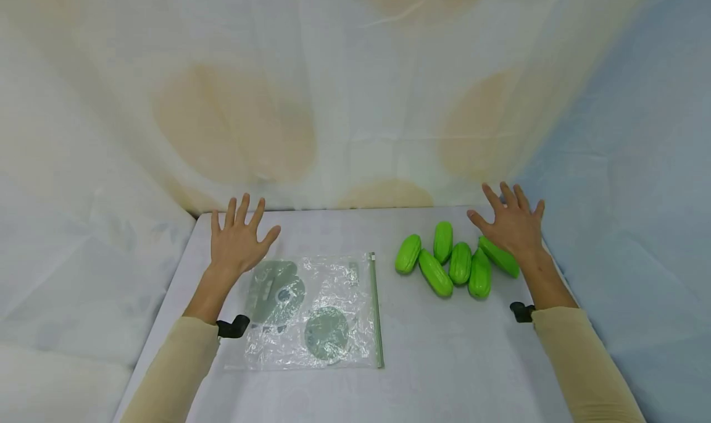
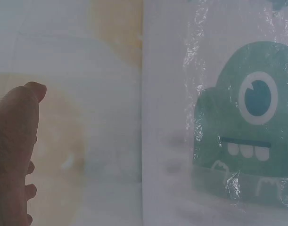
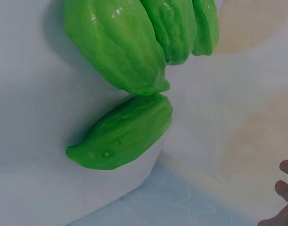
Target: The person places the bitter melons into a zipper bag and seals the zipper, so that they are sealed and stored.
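Clear zip bag (image 1: 355,299) lies flat. Left hand (image 1: 237,244) near bag's far-left corner, fingers splayed. Right of bag: six green vegetables (image 1: 460,263); right hand (image 1: 515,228), fingers splayed.

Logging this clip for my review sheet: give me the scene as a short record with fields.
left hand: fingers spread, holding nothing, nearest the bag
right hand: fingers spread, holding nothing, nearest the vegetables
bag: clear plastic with green prints, flat on the table
vegetables: six visible, green, on the table, right of the bag
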Action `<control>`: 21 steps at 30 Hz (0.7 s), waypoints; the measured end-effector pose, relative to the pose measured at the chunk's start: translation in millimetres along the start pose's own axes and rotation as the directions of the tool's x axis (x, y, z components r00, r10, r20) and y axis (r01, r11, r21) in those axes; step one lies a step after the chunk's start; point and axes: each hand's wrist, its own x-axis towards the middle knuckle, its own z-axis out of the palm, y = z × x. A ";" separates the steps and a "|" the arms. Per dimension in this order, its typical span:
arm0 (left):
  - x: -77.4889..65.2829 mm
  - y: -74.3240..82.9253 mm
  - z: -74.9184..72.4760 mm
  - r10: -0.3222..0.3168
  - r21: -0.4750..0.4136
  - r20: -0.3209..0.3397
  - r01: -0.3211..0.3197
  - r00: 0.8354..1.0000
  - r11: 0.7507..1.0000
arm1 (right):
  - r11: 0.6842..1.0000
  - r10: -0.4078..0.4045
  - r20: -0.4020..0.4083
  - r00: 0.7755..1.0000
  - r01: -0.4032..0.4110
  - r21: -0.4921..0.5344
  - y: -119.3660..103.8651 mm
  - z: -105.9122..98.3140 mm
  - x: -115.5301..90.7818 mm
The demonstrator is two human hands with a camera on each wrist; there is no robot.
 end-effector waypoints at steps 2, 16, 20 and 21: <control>-1.4 0.7 0.1 0.002 -0.007 -0.002 -0.002 1.000 1.000 | 1.000 -0.009 -0.005 1.000 0.009 0.001 0.6 1.3 -0.3; -12.3 17.8 -0.4 0.033 -0.063 -0.049 -0.036 0.998 0.997 | 0.992 -0.088 -0.018 0.996 0.089 0.092 0.5 12.1 -10.6; -15.5 23.5 -0.7 0.040 -0.086 -0.068 -0.046 0.997 0.995 | 0.988 -0.095 -0.009 0.995 0.095 0.124 -5.9 11.8 -13.5; -16.3 25.0 -1.2 0.042 -0.092 -0.069 -0.048 0.997 0.995 | 0.986 -0.097 -0.005 0.995 0.097 0.135 -7.8 11.7 -14.1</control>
